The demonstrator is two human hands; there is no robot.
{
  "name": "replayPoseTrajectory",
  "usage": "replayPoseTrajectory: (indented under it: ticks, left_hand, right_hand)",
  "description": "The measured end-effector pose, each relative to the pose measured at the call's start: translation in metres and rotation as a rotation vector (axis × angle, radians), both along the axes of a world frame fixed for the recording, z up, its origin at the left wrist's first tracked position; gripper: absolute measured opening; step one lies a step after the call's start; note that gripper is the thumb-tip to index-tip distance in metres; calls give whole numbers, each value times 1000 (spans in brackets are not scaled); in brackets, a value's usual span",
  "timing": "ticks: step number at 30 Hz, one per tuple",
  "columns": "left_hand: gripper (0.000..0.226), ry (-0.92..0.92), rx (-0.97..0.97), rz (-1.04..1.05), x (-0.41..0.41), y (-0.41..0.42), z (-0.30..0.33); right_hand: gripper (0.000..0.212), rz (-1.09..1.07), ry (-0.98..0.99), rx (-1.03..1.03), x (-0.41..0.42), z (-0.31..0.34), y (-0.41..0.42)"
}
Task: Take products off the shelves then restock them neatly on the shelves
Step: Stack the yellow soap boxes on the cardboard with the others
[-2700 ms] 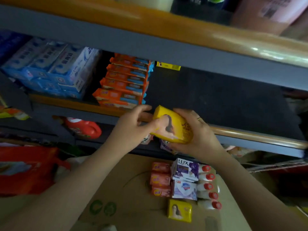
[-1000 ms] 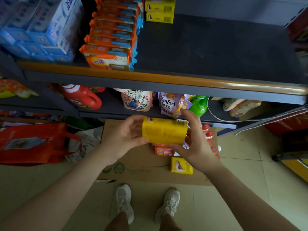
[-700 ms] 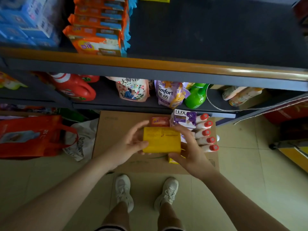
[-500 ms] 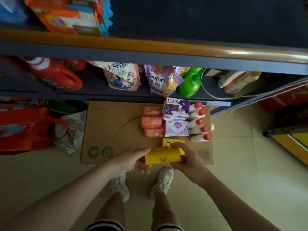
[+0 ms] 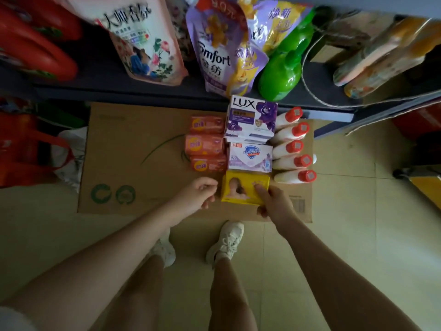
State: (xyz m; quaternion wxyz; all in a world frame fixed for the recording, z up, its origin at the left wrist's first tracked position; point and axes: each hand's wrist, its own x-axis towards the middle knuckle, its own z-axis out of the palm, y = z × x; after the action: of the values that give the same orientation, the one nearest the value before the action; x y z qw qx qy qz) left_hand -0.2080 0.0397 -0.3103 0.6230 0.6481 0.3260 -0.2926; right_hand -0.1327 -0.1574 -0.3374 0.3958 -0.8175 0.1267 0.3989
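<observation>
Yellow soap box [image 5: 243, 187] at frame centre, laid flat on cardboard sheet [image 5: 133, 163], just below Safeguard box [image 5: 250, 156]; gripped at lower right corner by right hand [image 5: 274, 203]; left hand [image 5: 199, 193] just beside box, fingers loosely curled, nothing held.

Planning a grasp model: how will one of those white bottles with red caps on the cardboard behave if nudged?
The white bottles lie on their sides in a row on the cardboard, so a sideways push probably rolls one. Their rounded bodies look smooth, perhaps slippery to pinch. Neighbours touch, so a nudge likely shifts the row.
</observation>
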Motion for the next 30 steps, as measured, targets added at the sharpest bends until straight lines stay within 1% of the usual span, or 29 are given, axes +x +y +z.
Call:
replayPoseTrajectory:
  ticks: [2,5,6,7,8,11,13,14,16,17,19,20,21,23,25,27,30]
  left_hand:
    - [14,-19,26,0,-2,11,11]
    - [17,-64,105,4,-2,29,41]
    - [19,-95,139,-5,-1,36,53]
    - [20,-132,168,-18,2,44,66]
    - [20,-170,196,-36,6,52,81]
    - [18,-305,315,-116,21,79,131]
    - [19,-436,480,-187,31,97,167]
    - [23,-525,617,-224,37,107,184]
    - [34,-744,989,-323,49,128,216]
    - [43,-821,1171,-376,55,139,229]
    - [59,-901,1425,-449,67,162,251]
    - [65,-920,1502,-477,74,174,260]
    - [72,-922,1538,-495,80,185,269]
    - [91,-887,1539,-520,93,207,278]
    - [111,-802,1541,-569,106,226,278]
    - [122,-771,1608,-656,120,238,276]
    - [131,-676,1707,-798,141,253,260]
  right_hand:
    - [36,80,-86,-134,4,2,6]
    - [48,324,-159,-403,3,13,9]
    - [50,377,-186,-451,3,22,11]
    - [47,383,-221,-446,5,35,15]
    - [42,361,-254,-386,9,51,20]
    - [23,311,-344,-65,21,110,40]
    - [6,337,-394,81,28,152,58]
    - [12,363,-445,136,31,174,68]
    - [20,419,-556,243,40,217,94]
    - [20,432,-602,292,45,237,108]
    - [19,424,-695,362,58,270,137]
    - [19,408,-735,388,65,284,153]
    - [19,385,-771,418,73,295,168]
    - [15,338,-825,485,92,312,199]
    - [13,311,-915,493,115,319,229]
    - [18,302,-1010,415,142,316,255]
    - [21,358,-1090,209,186,292,283]
